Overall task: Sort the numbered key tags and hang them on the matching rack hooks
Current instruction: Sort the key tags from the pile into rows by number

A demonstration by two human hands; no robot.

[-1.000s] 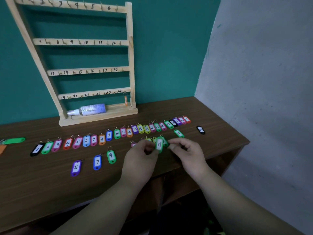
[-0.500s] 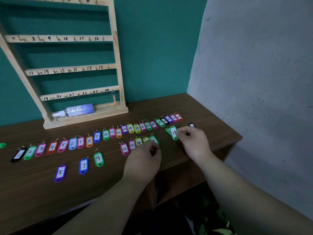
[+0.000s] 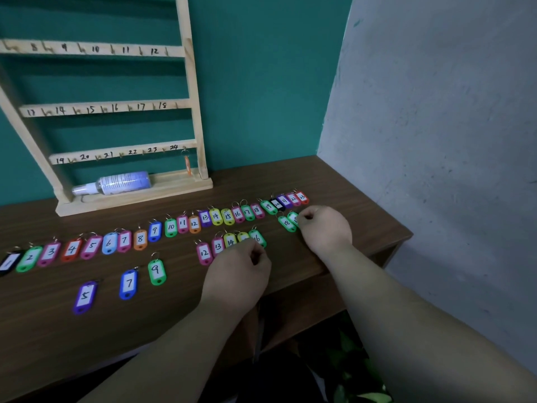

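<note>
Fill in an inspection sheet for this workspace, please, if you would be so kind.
Surface: brown wooden table, set in a corner.
Job's things: wooden rack with numbered hooks, orange tag hanging at 24; long row of numbered tags, short row nearer, three loose tags.
Clutter: spray bottle lying on the rack's base.
Hands: left hand curled over the short row; right hand pinches a green tag.
Cables: nothing seen.
Surroundings: teal wall behind, grey wall to the right, leaves below.
</note>
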